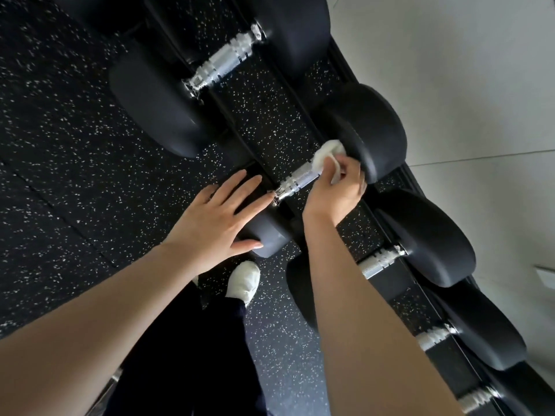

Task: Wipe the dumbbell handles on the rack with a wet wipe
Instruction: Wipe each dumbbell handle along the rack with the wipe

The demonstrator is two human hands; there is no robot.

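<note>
A row of black dumbbells lies on a black rack (387,226) that runs from top centre to bottom right. My right hand (339,187) grips a white wet wipe (326,156) wrapped round the far end of one chrome handle (295,183), close to its far head (369,130). My left hand (216,217) rests flat, fingers straight, on the near head (267,235) of that same dumbbell. The near half of the handle shows bare.
Other chrome handles show at the upper middle (225,61) and lower right (378,261), (432,337), (477,399). Black speckled rubber floor (60,145) lies left, a grey wall (465,70) right. My white shoe (244,282) and dark trouser leg stand below the rack.
</note>
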